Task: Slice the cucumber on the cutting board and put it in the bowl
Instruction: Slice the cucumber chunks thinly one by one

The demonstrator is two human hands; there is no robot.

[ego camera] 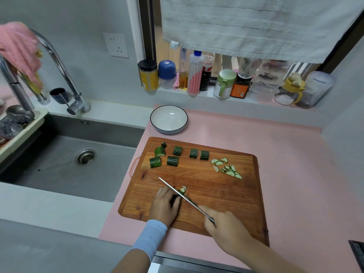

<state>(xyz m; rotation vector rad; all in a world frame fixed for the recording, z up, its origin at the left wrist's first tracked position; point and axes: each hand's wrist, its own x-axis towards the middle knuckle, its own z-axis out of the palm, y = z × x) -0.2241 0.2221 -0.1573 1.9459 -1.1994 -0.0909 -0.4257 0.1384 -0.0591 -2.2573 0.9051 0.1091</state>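
Note:
On the wooden cutting board [197, 174], my left hand [164, 205] presses down a short dark cucumber piece [175, 199], mostly hidden under my fingers. My right hand [224, 223] grips the handle of a knife [181, 195], its blade lying against that piece, with a fresh thin slice [183, 189] beside the blade. Several cucumber chunks [173, 160] sit along the board's far edge. A heap of thin half-moon slices [226, 168] lies at the far right of the board. The white bowl [157, 123] with a dark rim stands empty behind the board.
A steel sink [74, 154] with a tall faucet [59, 64] lies to the left of the pink counter mat [285, 154]. Bottles and jars [197, 75] line the window sill behind, under a hanging towel [256, 26]. A sponge rack [21, 125] sits at far left.

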